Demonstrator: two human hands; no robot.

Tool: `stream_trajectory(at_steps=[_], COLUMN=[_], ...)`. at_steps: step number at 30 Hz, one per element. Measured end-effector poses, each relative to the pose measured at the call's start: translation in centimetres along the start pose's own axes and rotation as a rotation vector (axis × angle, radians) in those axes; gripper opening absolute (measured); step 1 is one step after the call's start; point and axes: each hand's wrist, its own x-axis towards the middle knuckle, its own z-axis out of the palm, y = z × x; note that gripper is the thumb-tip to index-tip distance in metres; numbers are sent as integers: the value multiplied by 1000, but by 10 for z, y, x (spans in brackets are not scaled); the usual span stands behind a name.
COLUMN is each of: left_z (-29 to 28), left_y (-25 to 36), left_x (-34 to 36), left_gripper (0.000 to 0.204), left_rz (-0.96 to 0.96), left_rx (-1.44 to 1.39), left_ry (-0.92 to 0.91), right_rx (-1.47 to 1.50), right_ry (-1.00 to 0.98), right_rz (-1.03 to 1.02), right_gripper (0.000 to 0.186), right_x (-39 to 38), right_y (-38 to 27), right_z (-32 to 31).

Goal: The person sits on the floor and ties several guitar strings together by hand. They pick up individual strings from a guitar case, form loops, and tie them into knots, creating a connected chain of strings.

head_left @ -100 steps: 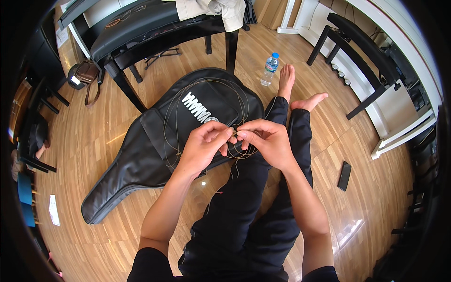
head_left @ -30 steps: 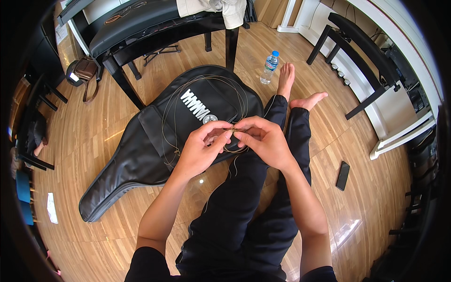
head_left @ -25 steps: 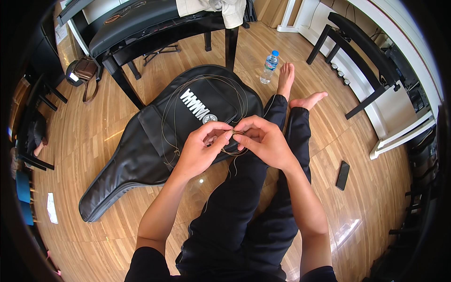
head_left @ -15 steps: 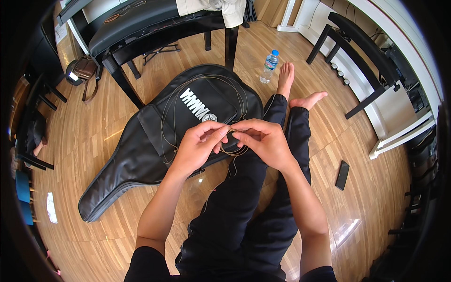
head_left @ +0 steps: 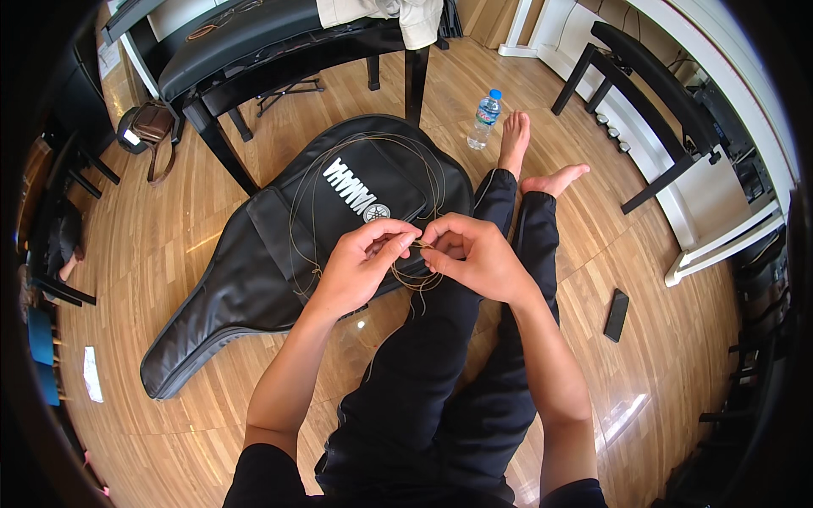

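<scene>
My left hand (head_left: 367, 261) and my right hand (head_left: 479, 259) meet above my lap, fingertips close together. Both pinch a thin bronze-coloured guitar string (head_left: 418, 245) between thumb and fingers. Small loops of string (head_left: 412, 284) hang just under the right fingers, with a loose end trailing over my thigh. Behind the hands, wide loose coils of similar string (head_left: 290, 222) lie on a black padded guitar bag (head_left: 246, 262). Whether the held string joins those coils, I cannot tell. The exact grip of the fingertips is partly hidden.
My outstretched legs (head_left: 423, 372) lie right of the bag on the wooden floor. A water bottle (head_left: 485, 120) stands by my feet, and a phone (head_left: 616, 316) lies to the right. Black benches (head_left: 288, 72) stand beyond, near a brown bag (head_left: 152, 125).
My right fingertips have shifted slightly right and lifted, opening a small gap from the left fingertips. More of the string between them now shows. The left hand has barely moved.
</scene>
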Motion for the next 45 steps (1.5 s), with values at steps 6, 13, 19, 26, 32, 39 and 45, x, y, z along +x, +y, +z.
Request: stream_trajectory(at_steps=[6, 13, 19, 26, 32, 39, 45], left_z=[-1, -1, -5, -12, -12, -11, -8], left_y=[1, 2, 2, 6, 3, 6, 1], left_x=[-1, 1, 3, 4, 2, 0, 0], left_gripper=[20, 23, 24, 24, 25, 20, 20], left_rz=[-4, -56, -79, -169, -115, -57, 10], left_rx=[12, 75, 23, -110, -196, -120, -146], left_ry=[-41, -54, -56, -129, -180, -150, -112], right_rx=[127, 163, 260, 359, 427, 278, 180], right_ry=[-54, -28, -38, -45, 0, 5, 39], right_rz=[94, 121, 104, 85, 26, 9, -24], right_gripper=[16, 15, 20, 18, 15, 15, 14], right_x=[1, 1, 1, 1, 2, -1, -3], right_y=[-4, 0, 1, 3, -1, -2, -7], right_z=[-8, -10, -11, -13, -8, -9, -5])
